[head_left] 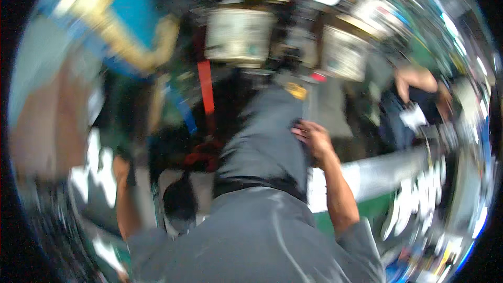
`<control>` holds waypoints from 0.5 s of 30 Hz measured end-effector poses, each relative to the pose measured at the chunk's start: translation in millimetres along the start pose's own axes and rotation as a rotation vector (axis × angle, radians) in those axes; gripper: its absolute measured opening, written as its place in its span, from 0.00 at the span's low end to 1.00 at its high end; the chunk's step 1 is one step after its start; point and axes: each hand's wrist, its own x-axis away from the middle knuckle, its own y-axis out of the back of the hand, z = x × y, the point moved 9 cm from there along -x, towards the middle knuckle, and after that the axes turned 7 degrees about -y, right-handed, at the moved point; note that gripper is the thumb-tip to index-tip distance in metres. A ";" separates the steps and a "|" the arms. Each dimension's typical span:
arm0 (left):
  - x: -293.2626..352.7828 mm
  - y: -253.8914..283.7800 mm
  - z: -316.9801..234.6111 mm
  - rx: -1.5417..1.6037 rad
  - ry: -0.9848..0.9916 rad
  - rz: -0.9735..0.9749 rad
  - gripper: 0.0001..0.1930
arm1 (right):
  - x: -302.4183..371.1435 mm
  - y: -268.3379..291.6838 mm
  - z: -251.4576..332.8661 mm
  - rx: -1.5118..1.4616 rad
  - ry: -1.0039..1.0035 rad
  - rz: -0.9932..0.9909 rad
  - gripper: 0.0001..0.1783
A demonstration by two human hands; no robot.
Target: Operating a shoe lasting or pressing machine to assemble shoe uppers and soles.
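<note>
The whole picture is smeared by motion. My right hand (313, 137) is beside my dark grey trouser leg (262, 131), its fingertips at the cloth near the hip. Its fingers are loosely bent and a little apart, with nothing visible in them. At the left, my left hand (121, 166) hangs low at the end of a lowered arm, next to a dark upright shape. Blur hides its fingers, so whether it holds anything does not show. A yellow patch (296, 90) shows at the far end of the leg, near the foot.
Ahead stand a whitish bucket-like container (238, 34) and a second pale container (343, 52). A red strip (206, 86) lies left of my leg. A blue panel with a yellowish edge (118, 31) is at the upper left. Another person (416, 97) is at the right, holding something white.
</note>
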 end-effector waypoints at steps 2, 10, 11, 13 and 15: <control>-13.6 1.2 -91.2 0.056 -0.193 -0.134 0.24 | -1.5 14.9 -17.6 -0.100 -0.017 -0.068 0.22; -18.0 -93.8 -538.0 1.043 -0.592 0.364 0.21 | 67.4 196.1 -96.7 0.068 0.327 -0.675 0.19; 21.0 -84.1 -611.0 0.974 -0.708 0.386 0.18 | 91.7 244.7 -136.1 0.055 0.307 -0.806 0.19; 128.6 -57.6 -742.2 1.020 -0.929 0.544 0.23 | 194.0 346.4 -242.9 0.320 0.105 -1.396 0.21; 148.4 -27.9 -741.1 0.857 -1.049 0.517 0.22 | 198.6 307.7 -320.4 0.045 -0.250 -1.332 0.23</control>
